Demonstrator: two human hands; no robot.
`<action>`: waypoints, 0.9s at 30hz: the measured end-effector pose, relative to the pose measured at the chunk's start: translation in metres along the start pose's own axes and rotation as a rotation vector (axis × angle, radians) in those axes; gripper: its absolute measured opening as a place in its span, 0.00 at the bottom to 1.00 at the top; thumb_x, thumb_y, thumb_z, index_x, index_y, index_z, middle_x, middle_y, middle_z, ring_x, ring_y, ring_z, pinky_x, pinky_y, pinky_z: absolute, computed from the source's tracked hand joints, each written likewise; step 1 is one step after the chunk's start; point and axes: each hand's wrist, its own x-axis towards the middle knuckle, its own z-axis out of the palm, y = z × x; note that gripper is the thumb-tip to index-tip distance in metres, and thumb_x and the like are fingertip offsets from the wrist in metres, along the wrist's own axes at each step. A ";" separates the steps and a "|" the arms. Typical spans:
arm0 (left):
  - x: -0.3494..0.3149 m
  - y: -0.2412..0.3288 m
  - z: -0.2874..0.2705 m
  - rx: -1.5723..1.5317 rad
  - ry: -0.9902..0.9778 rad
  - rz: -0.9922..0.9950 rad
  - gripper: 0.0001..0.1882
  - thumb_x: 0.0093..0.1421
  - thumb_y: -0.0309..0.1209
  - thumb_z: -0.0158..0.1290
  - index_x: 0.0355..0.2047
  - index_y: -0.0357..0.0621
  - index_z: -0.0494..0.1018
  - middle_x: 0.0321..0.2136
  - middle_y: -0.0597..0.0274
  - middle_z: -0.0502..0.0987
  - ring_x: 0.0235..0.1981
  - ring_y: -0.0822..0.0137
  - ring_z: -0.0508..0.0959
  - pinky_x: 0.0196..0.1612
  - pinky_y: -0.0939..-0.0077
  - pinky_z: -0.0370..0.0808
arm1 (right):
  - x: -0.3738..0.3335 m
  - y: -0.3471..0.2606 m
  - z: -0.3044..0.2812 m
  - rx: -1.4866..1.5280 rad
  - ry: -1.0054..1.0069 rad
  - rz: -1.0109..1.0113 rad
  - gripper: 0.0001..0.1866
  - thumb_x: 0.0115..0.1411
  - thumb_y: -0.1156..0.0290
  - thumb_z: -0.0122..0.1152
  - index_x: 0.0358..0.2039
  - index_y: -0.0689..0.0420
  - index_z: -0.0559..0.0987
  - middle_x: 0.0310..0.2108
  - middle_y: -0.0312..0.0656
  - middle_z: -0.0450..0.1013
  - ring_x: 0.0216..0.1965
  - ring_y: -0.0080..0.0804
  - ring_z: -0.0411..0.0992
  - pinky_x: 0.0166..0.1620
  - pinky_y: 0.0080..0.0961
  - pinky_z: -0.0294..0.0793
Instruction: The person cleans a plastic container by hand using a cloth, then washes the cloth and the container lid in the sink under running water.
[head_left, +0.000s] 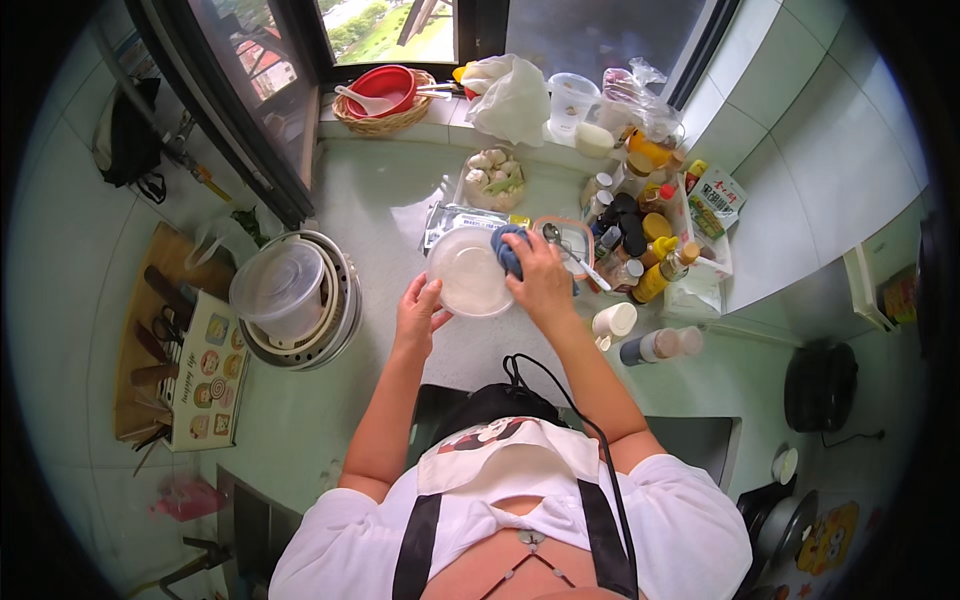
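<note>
My left hand grips the near left rim of a round translucent plastic container, thumb on top. Whether this is a shallow bowl or a lid, I cannot tell. My right hand is closed on a bunched blue cloth, which presses against the container's right side. Just beyond lie a silver-and-blue packet and a clear box of garlic bulbs. Right of my right hand, a spoon rests over a rectangular container with an orange rim.
Stacked steamer pots with a clear tub stand at left, beside a knife holder. Seasoning bottles crowd the right side, with white bottles nearer. A red bowl in a basket and a white bag sit on the windowsill.
</note>
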 end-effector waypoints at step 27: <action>0.005 -0.010 0.033 -0.078 0.084 0.084 0.23 0.56 0.37 0.48 0.51 0.46 0.61 0.38 0.66 0.71 0.36 0.72 0.73 0.37 0.69 0.74 | 0.029 0.011 -0.001 0.159 0.025 0.061 0.18 0.42 0.74 0.54 0.37 0.49 0.73 0.38 0.39 0.69 0.38 0.43 0.68 0.40 0.36 0.69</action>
